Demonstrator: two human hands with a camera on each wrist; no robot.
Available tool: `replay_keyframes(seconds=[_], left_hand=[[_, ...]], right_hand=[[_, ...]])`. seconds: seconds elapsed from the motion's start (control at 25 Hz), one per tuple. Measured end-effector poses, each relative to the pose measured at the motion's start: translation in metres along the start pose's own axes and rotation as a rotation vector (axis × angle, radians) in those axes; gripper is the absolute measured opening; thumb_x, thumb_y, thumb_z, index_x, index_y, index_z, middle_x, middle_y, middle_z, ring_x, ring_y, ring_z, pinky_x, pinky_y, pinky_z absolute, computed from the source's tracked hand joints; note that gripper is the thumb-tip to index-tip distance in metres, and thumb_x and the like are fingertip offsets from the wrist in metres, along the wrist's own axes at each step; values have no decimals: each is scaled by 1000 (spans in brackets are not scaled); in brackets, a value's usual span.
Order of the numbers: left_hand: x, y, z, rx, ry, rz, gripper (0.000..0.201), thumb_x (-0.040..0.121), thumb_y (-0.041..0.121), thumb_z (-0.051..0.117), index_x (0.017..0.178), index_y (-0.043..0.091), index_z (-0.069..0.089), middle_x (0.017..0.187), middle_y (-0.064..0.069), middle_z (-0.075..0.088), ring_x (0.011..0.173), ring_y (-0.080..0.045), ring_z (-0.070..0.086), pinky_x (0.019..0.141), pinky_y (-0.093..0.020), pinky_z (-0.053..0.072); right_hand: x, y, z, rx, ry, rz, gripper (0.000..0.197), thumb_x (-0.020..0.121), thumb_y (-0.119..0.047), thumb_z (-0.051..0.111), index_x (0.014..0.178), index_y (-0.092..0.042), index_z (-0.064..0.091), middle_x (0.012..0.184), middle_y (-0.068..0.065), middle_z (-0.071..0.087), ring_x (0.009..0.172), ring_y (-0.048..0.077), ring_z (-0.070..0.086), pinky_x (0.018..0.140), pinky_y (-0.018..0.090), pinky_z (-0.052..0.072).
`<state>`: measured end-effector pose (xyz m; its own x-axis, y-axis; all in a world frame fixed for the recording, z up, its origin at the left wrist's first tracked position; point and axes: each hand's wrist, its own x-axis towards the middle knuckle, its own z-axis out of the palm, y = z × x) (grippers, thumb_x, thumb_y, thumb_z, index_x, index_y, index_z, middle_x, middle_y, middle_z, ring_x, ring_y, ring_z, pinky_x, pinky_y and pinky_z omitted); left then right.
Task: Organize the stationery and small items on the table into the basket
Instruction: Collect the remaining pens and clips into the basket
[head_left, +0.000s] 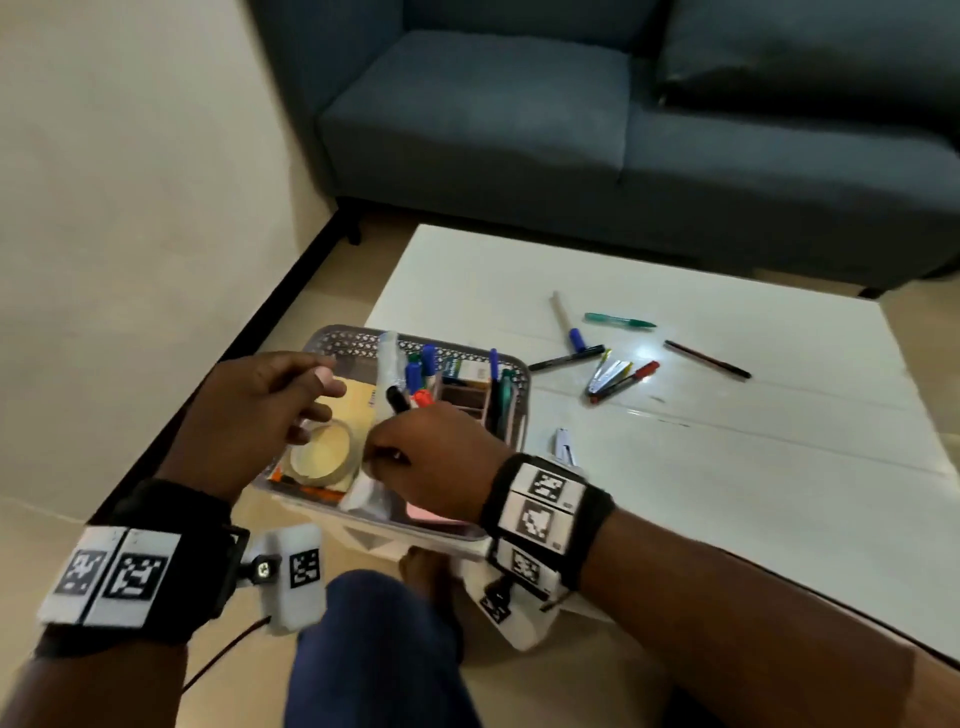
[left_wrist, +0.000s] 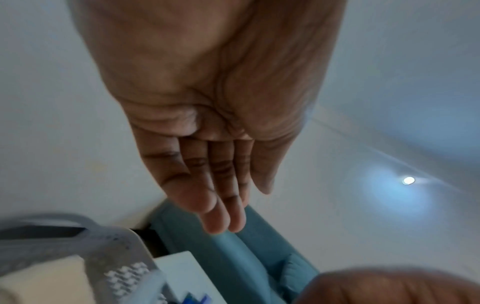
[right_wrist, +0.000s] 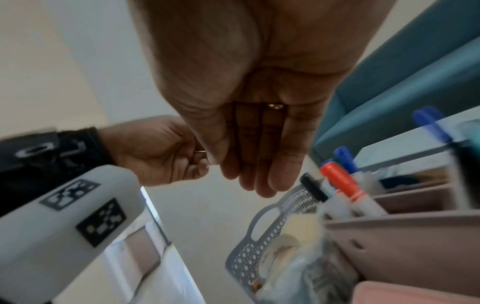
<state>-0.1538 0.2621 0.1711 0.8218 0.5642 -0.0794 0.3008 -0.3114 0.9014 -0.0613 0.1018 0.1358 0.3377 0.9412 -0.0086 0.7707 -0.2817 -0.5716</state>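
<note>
Blue-grey fabric sofa (head_left: 649, 130) is standing behind a low, glossy white surface (head_left: 727, 467), which is reflecting a ceiling light. Grey plastic basket (head_left: 358, 340), rectangular with perforated lattice walls and a cut-out handle, is sitting at the near left corner of the surface. Inside it, a roll of clear tape (head_left: 322, 457) is lying flat on yellow paper, and a mauve divided organiser (head_left: 467, 400) is holding capped markers upright: blue, red and black caps are showing.

Left hand (head_left: 260, 410) is hovering over the basket's left side; in the left wrist view its fingers (left_wrist: 215, 205) are lying straight and together, holding nothing, though the right wrist view shows them loosely curled. Right hand (head_left: 436, 462) is hovering over the basket's middle, knuckles up; from the right wrist view its fingers (right_wrist: 283, 164) are extending straight down with nothing gripped.

Several slim pens are lying loose on the surface to the right, well apart from the basket: a green pen (head_left: 618, 320), a black pen (head_left: 566, 358), a red marker (head_left: 626, 382), a dark pen (head_left: 706, 359). A small white object (head_left: 563, 447) is lying just beside the basket's right wall; its kind cannot be told.
</note>
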Motion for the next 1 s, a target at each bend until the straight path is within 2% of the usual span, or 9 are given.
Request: replay_keyframes(seconds=[0.08,0.24,0.32,0.36,0.44,0.52,0.6,0.8,1.0], left_hand=[[-11,31,45,-100,-71,74,15,98,15,58,101,18,72,88,-1,77,71,-14,70,59,-30,53],[-23,43,157,-192,-263,-29,12,97,9,58,98,10,70,88,-12,73,68,-20,62,54,-29,51],[-27,24,210,-39,-329,-84,8,96,12,61,97,12,68,93,-11,70,74,-24,65,61,-33,57],[-26,13,232,134,-347,-66,11,94,18,63,103,14,67,99,-8,69,84,-26,68,71,-38,59],[-23,-5,269,539,-415,-51,42,92,34,64,130,20,54,119,-9,60,110,-31,61,94,-42,51],[-19,-15,295,744,-448,-94,58,91,44,60,142,31,37,130,-14,47,120,-36,52,100,-43,45],[-19,-22,315,860,-475,-93,52,91,45,60,137,33,38,129,-14,41,119,-37,48,96,-45,46],[-14,-37,323,965,-402,-3,23,92,29,59,113,20,53,120,-12,43,107,-33,50,87,-43,51],[-23,-50,312,1010,-459,87,29,91,23,59,120,26,51,119,-8,44,104,-27,53,88,-38,52]], right_hand=[[-54,33,-27,51,115,67,13,91,-22,63,90,-16,74,84,3,73,76,18,64,66,24,42],[-148,128,-57,137,210,529,13,89,-22,62,80,-19,72,73,-5,70,70,14,67,76,37,55],[-180,166,-52,165,240,694,16,87,-17,60,76,-23,69,73,-10,67,71,14,66,79,39,56],[-192,178,-47,182,242,727,17,87,-16,59,76,-24,69,76,-10,67,74,14,66,81,39,56],[-208,189,-32,238,208,738,16,89,-19,58,78,-23,70,80,-9,69,76,12,68,80,37,57],[-215,189,-18,286,195,724,16,90,-22,59,81,-20,72,77,-9,69,72,9,68,77,34,57],[-221,189,-8,350,223,720,16,90,-24,59,82,-18,72,77,-10,70,70,6,68,75,31,57],[-228,198,0,423,236,726,18,91,-26,59,85,-15,72,85,-6,73,73,8,70,75,32,57],[-217,217,-11,386,178,759,20,90,-29,59,83,-15,72,84,-4,72,77,13,69,78,34,56]])
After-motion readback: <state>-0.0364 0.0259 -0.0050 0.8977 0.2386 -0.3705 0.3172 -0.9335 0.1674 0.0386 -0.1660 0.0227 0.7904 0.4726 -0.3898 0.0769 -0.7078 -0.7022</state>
